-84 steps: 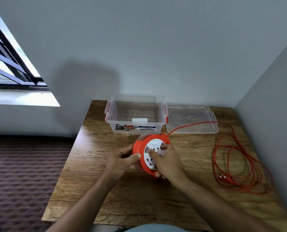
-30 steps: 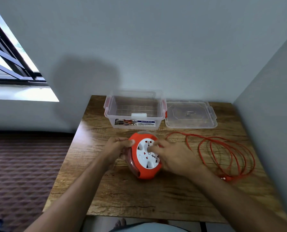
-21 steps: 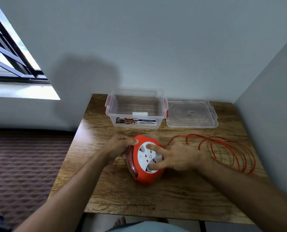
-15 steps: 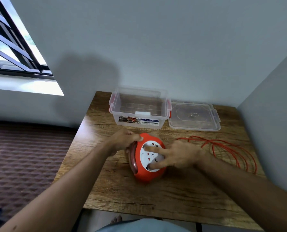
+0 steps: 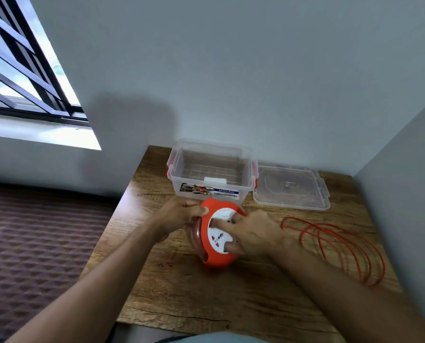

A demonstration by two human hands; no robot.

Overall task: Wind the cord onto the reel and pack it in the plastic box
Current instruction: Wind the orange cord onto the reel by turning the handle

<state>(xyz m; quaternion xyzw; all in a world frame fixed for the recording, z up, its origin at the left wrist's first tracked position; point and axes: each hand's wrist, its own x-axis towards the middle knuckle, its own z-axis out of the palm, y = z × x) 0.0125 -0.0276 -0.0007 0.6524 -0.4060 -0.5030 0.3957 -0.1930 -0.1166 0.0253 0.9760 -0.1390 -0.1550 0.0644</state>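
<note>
An orange cord reel (image 5: 215,253) with a white socket face stands on edge in the middle of the wooden table (image 5: 206,300). My left hand (image 5: 179,216) grips its upper left rim. My right hand (image 5: 252,235) presses its fingers onto the white face, thumb low on it. Loose orange cord (image 5: 337,246) lies in several loops on the table to the right. The clear plastic box (image 5: 211,174) with red latches stands open behind the reel, nothing in it.
The box's clear lid (image 5: 290,188) lies flat to the right of the box. Grey walls close the table at the back and right. A window is at upper left, and patterned dark floor lies left of the table.
My right hand's fingers have turned on the white face, and the loose cord pile has shrunk and drawn in toward the reel. The left hand keeps its hold on the rim.
</note>
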